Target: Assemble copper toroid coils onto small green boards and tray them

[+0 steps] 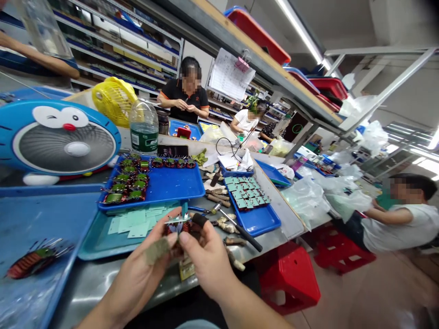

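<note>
Workshop bench, grey metal, crowded with trays; co-workers sit at stations beyond, hands on their own work.

Item in hand: a small coil assembly, red-wound, with a thin plate across its top and leads projecting. It is held clear of the bench, just above the near edge of the teal tray.

Left hand: thumb and fingertips pinch the near-left side of the assembly; the thumb pad carries a worn tape wrap. Right hand: thumb and forefinger clamp the right side, one fingertip capped in black. Both grips are closed on the part; neither hand is free.

Adjacent stock: wound coils in rows in the blue tray; pale green sheets in the teal tray; small green boards in a second blue tray; a black-handled tool lies just beside the right hand.

Assessment: the work appears to be seating the plate squarely on the coil. Good practice would be:
- grip the core body, not the windings or leads;
- keep the plate level, pressing evenly from both sides;
- keep the part low over the tray, so a slip is caught.

Lead alignment cannot be confirmed; the fingers hide it.
</note>
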Demonstrator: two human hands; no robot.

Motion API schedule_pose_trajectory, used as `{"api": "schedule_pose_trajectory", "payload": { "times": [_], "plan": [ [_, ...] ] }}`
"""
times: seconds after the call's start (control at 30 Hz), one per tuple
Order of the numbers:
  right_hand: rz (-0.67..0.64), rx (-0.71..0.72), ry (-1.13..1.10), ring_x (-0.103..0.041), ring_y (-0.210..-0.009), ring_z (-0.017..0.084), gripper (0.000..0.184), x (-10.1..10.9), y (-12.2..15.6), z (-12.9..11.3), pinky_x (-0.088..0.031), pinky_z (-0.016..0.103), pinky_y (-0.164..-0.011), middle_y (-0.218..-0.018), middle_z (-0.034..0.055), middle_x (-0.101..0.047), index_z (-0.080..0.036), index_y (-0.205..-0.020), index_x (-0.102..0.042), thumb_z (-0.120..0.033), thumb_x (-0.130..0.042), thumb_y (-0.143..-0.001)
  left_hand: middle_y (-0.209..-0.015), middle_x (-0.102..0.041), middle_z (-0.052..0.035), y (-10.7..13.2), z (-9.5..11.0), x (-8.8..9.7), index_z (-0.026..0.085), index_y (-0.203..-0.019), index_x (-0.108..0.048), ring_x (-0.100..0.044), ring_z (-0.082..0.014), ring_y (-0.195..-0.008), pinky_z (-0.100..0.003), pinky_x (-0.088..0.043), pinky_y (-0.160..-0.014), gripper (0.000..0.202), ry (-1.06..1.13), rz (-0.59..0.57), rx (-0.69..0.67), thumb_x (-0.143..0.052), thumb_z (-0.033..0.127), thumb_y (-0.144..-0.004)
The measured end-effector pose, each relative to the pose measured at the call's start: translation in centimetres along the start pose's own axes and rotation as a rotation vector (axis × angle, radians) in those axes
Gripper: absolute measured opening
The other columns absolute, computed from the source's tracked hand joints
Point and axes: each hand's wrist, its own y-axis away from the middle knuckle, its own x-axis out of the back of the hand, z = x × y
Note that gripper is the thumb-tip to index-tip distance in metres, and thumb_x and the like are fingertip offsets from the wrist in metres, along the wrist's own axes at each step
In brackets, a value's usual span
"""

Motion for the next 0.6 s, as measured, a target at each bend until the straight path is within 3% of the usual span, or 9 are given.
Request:
{"api": "schedule_pose_trajectory", "payload": {
  "times": [0.1, 0.2, 0.27, 0.33, 0.4, 0.47, 0.6],
  "plan": [
    [0.006, 0.112, 0.192, -0.071, -0.112, 0.027, 0.045, -0.1, 0.9, -0.2, -0.056, 0.042, -0.098, -0.127, 0.0093, -0.073, -0.021, -0.135, -0.064, -0.037, -0.076, -0.094, -0.11, -0.078, -0.005, -0.3, 0.5, -0.3, 0.032, -0.143, -0.063, -0.074, -0.0211, -0.091, -0.03, -0.063, -0.079, 0.063, 0.181, 0.011, 0.036, -0.079, 0.059, -0.088],
    [0.048, 0.203, 0.33, -0.068, -0.117, 0.027, 0.052, 0.5, 2.3, -0.1, -0.054, 0.042, -0.103, -0.138, 0.01, -0.067, -0.025, -0.145, -0.058, -0.035, -0.073, -0.097, -0.076, -0.07, -0.0002, -0.8, 1.2, -0.3, 0.021, -0.111, -0.076, -0.053, -0.0075, -0.048, -0.018, -0.05, -0.048, 0.049, 0.327, -0.014, 0.029, -0.082, 0.061, -0.084],
    [0.101, 0.204, 0.4, -0.068, -0.117, 0.026, 0.055, 1.4, 3.1, 0.3, -0.054, 0.041, -0.102, -0.142, 0.0105, -0.065, -0.026, -0.15, -0.055, -0.037, -0.072, -0.098, -0.065, -0.063, 0.0005, -0.8, 1.5, -0.2, 0.013, -0.088, -0.075, -0.036, -0.0034, -0.04, -0.017, -0.039, -0.041, 0.052, 0.407, -0.103, 0.024, -0.079, 0.065, -0.085],
    [0.133, 0.175, 0.46, -0.069, -0.116, 0.026, 0.055, 2.3, 3.7, 0.8, -0.054, 0.04, -0.102, -0.143, 0.0114, -0.065, -0.026, -0.15, -0.055, -0.039, -0.072, -0.099, -0.061, -0.059, 0.0001, -0.6, 1.5, -0.1, 0.011, -0.075, -0.069, -0.029, -0.0024, -0.04, -0.017, -0.037, -0.041, 0.06, 0.466, -0.178, 0.033, -0.073, 0.069, -0.088],
    [0.141, 0.14, 0.474, -0.069, -0.115, 0.026, 0.056, 3.2, 4.3, 1.5, -0.055, 0.039, -0.101, -0.14, 0.0124, -0.067, -0.025, -0.151, -0.054, -0.041, -0.07, -0.1, -0.059, -0.059, 0.0003, -0.1, 1.3, 0.2, 0.011, -0.077, -0.069, -0.022, -0.0027, -0.041, -0.017, -0.036, -0.042, 0.061, 0.514, -0.226, 0.051, -0.066, 0.07, -0.093],
    [0.114, 0.11, 0.454, -0.07, -0.115, 0.027, 0.058, 3.9, 4.8, 2.1, -0.056, 0.038, -0.099, -0.14, 0.0131, -0.067, -0.024, -0.152, -0.053, -0.044, -0.07, -0.1, -0.057, -0.057, 0.002, 0.3, 0.9, 0.6, 0.012, -0.089, -0.072, -0.017, -0.0032, -0.041, -0.017, -0.033, -0.042, 0.063, 0.549, -0.292, 0.051, -0.062, 0.074, -0.093],
    [0.099, 0.089, 0.443, -0.07, -0.115, 0.029, 0.062, 5.2, 5.5, 3.1, -0.057, 0.041, -0.1, -0.145, 0.0145, -0.064, -0.026, -0.154, -0.052, -0.047, -0.071, -0.099, -0.051, -0.048, 0.007, 1.0, 0.3, 1.2, 0.016, -0.104, -0.073, -0.017, -0.002, -0.037, -0.016, -0.03, -0.043, 0.08, 0.524, -0.507, -0.024, -0.062, 0.09, -0.076]
  ]
}}
